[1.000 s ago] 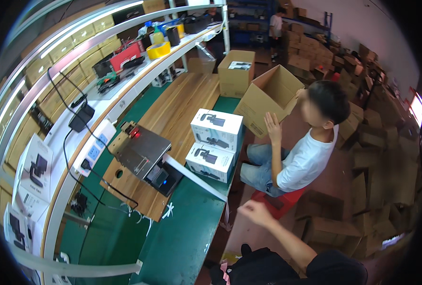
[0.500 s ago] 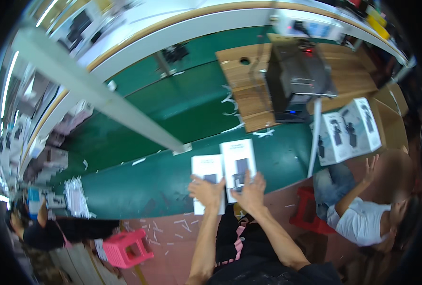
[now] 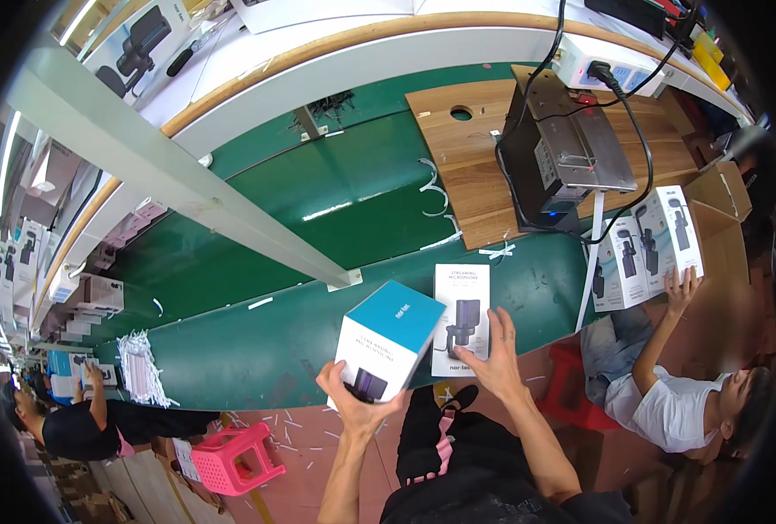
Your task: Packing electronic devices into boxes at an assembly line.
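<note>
My left hand [image 3: 359, 403] is closed around the lower left of a white microphone box [image 3: 379, 354] with a teal end [image 3: 394, 312]. That box is tilted, so its teal end and printed white face both show. Beside it on the right, a second microphone box [image 3: 463, 301] shows its white face with a picture of a dark microphone. My right hand [image 3: 500, 362] grips this box at its lower right, thumb on the face and fingers along the right edge. The hidden undersides of both boxes cannot be seen.
A green bench [image 3: 257, 345] carries a wooden board [image 3: 458, 162] with a dark metal machine [image 3: 571, 148] and black cables. At right, a co-worker's hand [image 3: 683, 286] touches several microphone boxes [image 3: 645, 253]. A white post [image 3: 196, 188] crosses at left. A pink stool [image 3: 235, 458] stands behind another person.
Both boxes lay face up under my hands before. The left one is now tilted, showing its teal end. My right hand has shifted to its box's right edge. The co-worker's hand has reached the boxes.
</note>
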`<action>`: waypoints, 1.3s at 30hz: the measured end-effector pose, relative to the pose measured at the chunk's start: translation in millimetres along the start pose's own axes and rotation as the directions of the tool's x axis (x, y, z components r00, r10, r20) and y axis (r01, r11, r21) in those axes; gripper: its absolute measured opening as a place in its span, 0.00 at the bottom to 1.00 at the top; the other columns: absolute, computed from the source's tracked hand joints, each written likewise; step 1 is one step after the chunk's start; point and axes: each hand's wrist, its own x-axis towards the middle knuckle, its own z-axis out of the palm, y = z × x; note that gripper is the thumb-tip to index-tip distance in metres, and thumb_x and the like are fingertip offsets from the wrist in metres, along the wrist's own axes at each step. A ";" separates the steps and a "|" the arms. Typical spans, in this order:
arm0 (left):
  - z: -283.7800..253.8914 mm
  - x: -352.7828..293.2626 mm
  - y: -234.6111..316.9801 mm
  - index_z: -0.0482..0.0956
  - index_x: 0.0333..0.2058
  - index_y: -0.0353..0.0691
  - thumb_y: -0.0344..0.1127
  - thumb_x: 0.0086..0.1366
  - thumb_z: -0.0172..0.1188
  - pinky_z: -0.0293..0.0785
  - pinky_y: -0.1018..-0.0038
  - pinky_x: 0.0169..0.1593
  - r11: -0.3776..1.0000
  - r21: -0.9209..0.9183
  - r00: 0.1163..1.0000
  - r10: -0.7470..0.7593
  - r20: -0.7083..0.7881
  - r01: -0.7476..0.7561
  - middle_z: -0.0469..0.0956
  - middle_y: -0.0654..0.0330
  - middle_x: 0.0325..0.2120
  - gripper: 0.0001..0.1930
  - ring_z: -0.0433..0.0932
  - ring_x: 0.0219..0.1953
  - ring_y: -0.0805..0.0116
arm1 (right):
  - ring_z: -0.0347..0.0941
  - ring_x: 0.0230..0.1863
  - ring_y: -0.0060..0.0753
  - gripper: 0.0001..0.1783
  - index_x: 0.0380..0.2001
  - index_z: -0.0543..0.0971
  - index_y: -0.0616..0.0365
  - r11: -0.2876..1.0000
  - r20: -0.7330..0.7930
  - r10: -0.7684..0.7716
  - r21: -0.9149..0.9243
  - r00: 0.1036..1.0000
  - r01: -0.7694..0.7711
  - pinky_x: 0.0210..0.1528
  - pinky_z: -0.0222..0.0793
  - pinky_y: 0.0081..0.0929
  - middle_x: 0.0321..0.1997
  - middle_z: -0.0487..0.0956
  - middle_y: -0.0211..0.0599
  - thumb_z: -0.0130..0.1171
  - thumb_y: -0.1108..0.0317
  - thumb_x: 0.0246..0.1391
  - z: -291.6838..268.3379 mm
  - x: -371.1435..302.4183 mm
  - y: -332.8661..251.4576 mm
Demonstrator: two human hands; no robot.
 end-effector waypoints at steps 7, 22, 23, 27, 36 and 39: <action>-11.9 23.4 48.9 0.61 0.52 0.40 0.50 0.27 0.84 0.62 0.54 0.50 0.933 -0.137 0.940 0.340 0.035 -0.333 0.61 0.41 0.50 0.53 0.64 0.50 0.49 | 0.65 0.64 0.36 0.40 0.66 0.63 0.67 0.331 0.221 0.014 0.919 0.975 -0.213 0.66 0.61 0.35 0.65 0.69 0.45 0.64 0.55 0.57 -59.3 6.7 -37.0; 38.6 77.6 50.0 0.55 0.59 0.41 0.42 0.29 0.86 0.56 0.47 0.66 0.866 -0.500 0.616 0.381 0.690 0.024 0.51 0.39 0.67 0.60 0.56 0.67 0.40 | 0.69 0.61 0.38 0.45 0.67 0.59 0.65 0.794 0.035 0.218 0.575 0.975 -0.198 0.62 0.66 0.35 0.60 0.71 0.50 0.73 0.68 0.50 -136.1 -33.9 -66.9; 30.4 83.3 61.2 0.54 0.60 0.40 0.42 0.32 0.86 0.57 0.49 0.66 0.821 -0.555 0.610 0.376 0.698 0.130 0.50 0.41 0.67 0.59 0.56 0.68 0.42 | 0.69 0.61 0.38 0.45 0.67 0.59 0.65 0.796 0.029 0.216 0.574 0.976 -0.193 0.62 0.66 0.35 0.60 0.71 0.50 0.73 0.68 0.50 -141.0 -30.6 -61.0; 26.5 85.4 112.4 0.58 0.60 0.38 0.38 0.41 0.82 0.64 0.57 0.62 0.820 -0.566 0.763 0.312 0.567 0.085 0.58 0.43 0.64 0.51 0.63 0.64 0.50 | 0.65 0.65 0.43 0.54 0.69 0.57 0.62 0.855 0.156 0.124 0.484 0.980 -0.185 0.66 0.62 0.39 0.68 0.62 0.52 0.78 0.63 0.42 -156.5 -6.5 -64.0; 24.0 113.1 138.9 0.71 0.49 0.28 0.36 0.52 0.74 0.67 0.53 0.58 0.821 -0.183 0.685 0.557 0.470 -0.541 0.70 0.40 0.53 0.30 0.70 0.56 0.42 | 0.49 0.73 0.64 0.65 0.70 0.58 0.58 0.898 0.131 -0.376 -0.193 0.917 0.395 0.73 0.47 0.53 0.75 0.49 0.61 0.79 0.44 0.30 -181.4 25.6 -71.8; 3.0 111.4 187.5 0.65 0.52 0.22 0.43 0.46 0.75 0.61 0.40 0.59 0.710 -0.258 0.420 0.626 0.657 -0.655 0.62 0.29 0.56 0.41 0.63 0.59 0.27 | 0.46 0.75 0.63 0.71 0.70 0.56 0.62 0.695 0.395 -0.565 -0.244 0.724 0.676 0.74 0.39 0.61 0.75 0.50 0.60 0.78 0.40 0.23 -182.5 23.6 -80.5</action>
